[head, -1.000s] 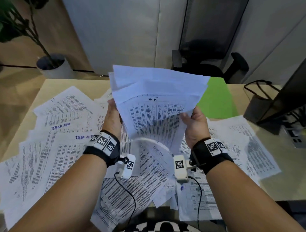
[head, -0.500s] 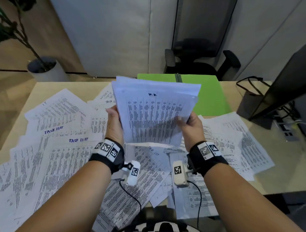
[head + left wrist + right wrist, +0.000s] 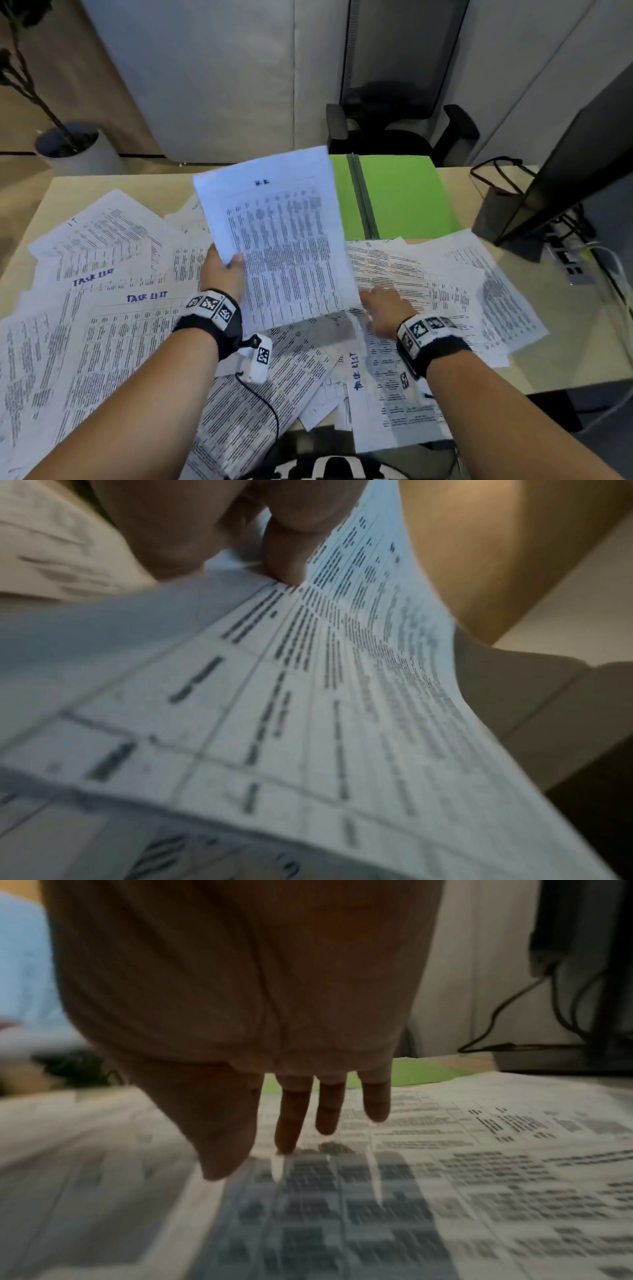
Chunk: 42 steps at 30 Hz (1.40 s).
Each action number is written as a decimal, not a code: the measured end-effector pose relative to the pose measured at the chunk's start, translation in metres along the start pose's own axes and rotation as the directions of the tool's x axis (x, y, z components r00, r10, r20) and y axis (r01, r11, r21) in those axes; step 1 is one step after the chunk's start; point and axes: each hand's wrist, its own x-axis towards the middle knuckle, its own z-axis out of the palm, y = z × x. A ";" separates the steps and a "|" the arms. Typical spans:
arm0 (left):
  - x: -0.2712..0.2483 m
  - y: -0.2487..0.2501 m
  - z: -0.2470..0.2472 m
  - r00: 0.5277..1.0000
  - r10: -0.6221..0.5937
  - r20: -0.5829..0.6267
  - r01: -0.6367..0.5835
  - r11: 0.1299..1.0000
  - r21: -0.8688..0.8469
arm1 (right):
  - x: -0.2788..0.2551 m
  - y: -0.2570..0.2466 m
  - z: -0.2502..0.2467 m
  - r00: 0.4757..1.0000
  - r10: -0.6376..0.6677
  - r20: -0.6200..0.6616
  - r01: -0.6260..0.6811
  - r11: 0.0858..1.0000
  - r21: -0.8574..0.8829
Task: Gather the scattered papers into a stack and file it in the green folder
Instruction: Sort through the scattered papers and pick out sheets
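My left hand (image 3: 224,270) grips a stack of printed papers (image 3: 281,236) by its left edge and holds it tilted above the desk; the thumb (image 3: 286,553) pinches the top sheet (image 3: 342,696) in the left wrist view. My right hand (image 3: 383,310) is off the stack, fingers (image 3: 294,1118) straight and spread, just over loose sheets (image 3: 445,1164) to the right. The green folder (image 3: 407,195) lies open at the back of the desk, partly behind the stack. Many loose papers (image 3: 113,308) cover the desk.
A dark monitor (image 3: 582,154) and a black stand (image 3: 503,212) with cables sit at the right. An office chair (image 3: 400,130) is behind the desk, a plant pot (image 3: 72,147) at the back left. The desk's front edge (image 3: 548,383) shows at the lower right.
The right hand has let go of the stack and dropped to the loose sheets on the right. The left hand alone now holds the stack, which has tilted left and uncovered more of the folder.
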 end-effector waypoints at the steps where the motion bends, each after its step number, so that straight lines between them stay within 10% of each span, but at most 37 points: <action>1: 0.003 -0.010 -0.001 0.999 -0.032 0.008 0.032 0.998 0.063 | -0.002 0.001 0.009 1.000 0.013 0.027 -0.010 0.994 -0.107; 8: -0.007 -0.066 -0.011 0.960 -0.257 0.111 0.202 0.910 0.361 | 0.010 0.010 0.024 0.998 -0.059 -0.024 0.059 0.998 -0.015; 14: -0.011 -0.079 -0.024 0.986 -0.059 0.158 0.029 0.982 0.185 | 0.017 -0.006 -0.038 0.948 -0.032 -0.317 0.205 0.823 0.530; 18: -0.018 -0.078 -0.024 0.965 0.072 0.253 -0.132 0.964 0.229 | 0.037 -0.019 -0.051 0.874 0.116 -0.472 0.204 0.793 0.573; 27: -0.004 -0.064 -0.048 0.992 0.101 -0.069 -0.068 0.922 0.382 | 0.057 -0.024 -0.057 0.821 0.315 -0.477 0.242 0.564 0.790; 32: -0.008 -0.053 -0.029 0.983 -0.110 0.145 0.104 0.993 0.051 | 0.064 -0.039 -0.042 0.847 0.326 -0.421 0.155 0.604 0.782; 37: -0.025 -0.055 -0.003 0.968 -0.044 0.247 -0.020 0.968 0.249 | 0.065 -0.027 -0.015 0.905 0.256 -0.341 0.081 0.681 0.728; 42: -0.024 -0.068 0.004 0.965 -0.068 0.254 -0.022 0.942 0.334 | 0.057 0.024 0.008 0.953 0.154 -0.263 -0.137 0.987 0.083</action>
